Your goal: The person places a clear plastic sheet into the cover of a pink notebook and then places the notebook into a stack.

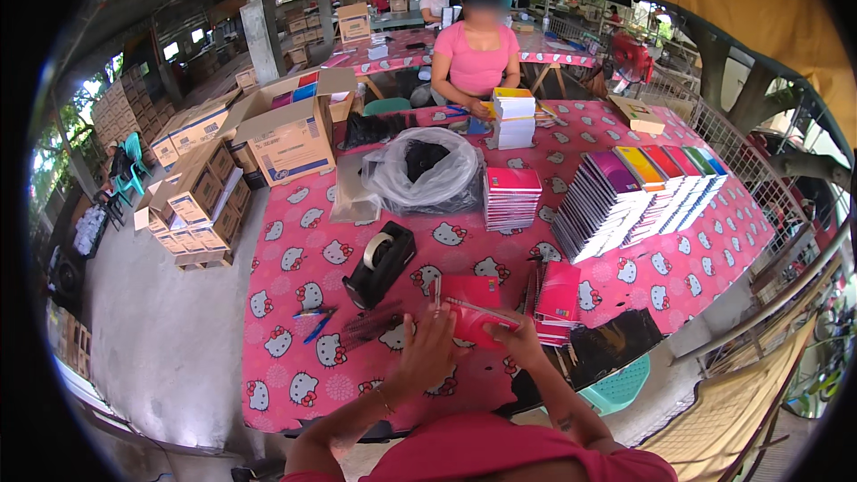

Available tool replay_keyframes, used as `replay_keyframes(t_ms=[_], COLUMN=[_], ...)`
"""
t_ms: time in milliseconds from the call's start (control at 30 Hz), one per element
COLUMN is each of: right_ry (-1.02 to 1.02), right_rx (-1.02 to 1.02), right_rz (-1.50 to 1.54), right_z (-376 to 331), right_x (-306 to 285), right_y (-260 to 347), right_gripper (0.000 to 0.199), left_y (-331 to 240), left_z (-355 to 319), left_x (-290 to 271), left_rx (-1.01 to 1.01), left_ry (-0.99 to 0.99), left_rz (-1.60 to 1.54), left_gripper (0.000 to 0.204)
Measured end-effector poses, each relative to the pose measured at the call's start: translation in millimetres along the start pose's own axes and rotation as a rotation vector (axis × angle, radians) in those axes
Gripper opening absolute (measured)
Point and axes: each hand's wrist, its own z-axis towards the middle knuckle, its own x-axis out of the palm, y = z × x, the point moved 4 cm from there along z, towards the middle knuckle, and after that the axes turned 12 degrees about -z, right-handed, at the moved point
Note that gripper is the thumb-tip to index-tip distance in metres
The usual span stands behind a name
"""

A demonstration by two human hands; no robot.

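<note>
A red spiral notebook (pixel 470 291) lies at the near middle of the table, its lower part lifted between my hands. My right hand (pixel 516 337) grips its near right side, thumb on top. My left hand (pixel 430 346) rests along the left, bound edge with its fingers stretched out and its thumb apart. Beside my right hand is a small pile of red notebooks (pixel 560 290). To the left of my left hand lie dark wire coils (pixel 370 326), blue pens (pixel 317 327) and a black tape dispenser (pixel 382 270).
Farther off stand a red notebook stack (pixel 512 199), a clear plastic bag (pixel 420 170) with dark contents, and colour-sorted notebook stacks (pixel 638 196). A co-worker in pink (pixel 476 58) works across the table (pixel 295 286). Cardboard boxes (pixel 290 143) are at left; a green stool (pixel 618 386) stands near right.
</note>
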Motion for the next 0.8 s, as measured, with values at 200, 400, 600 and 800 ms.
replay_keyframes(t_ms=[200, 400, 600, 800], right_ry=[-0.027, 0.039, 0.047, 0.049], right_rx=[-0.032, -0.014, 0.031, -0.027], right_rz=[0.062, 0.051, 0.036, 0.087], right_z=[-0.9, 2.2, 4.6, 2.0], right_x=[-3.2, 9.1, 11.0, 9.2], right_y=[28.8, 24.9, 13.3, 35.4], right_gripper=[0.032, 0.029, 0.029, 0.029], left_y=[-8.9, 1.3, -12.7, -22.8], left_z=[11.7, 48.1, 39.2, 7.1], left_x=[-14.5, -28.4, -33.6, -7.5], left_rx=[0.003, -0.032, -0.016, 0.037], left_ry=[0.129, -0.050, -0.082, -0.001], left_rz=[0.004, 0.087, -0.089, -0.101], left_gripper=[0.082, 0.085, 0.078, 0.079])
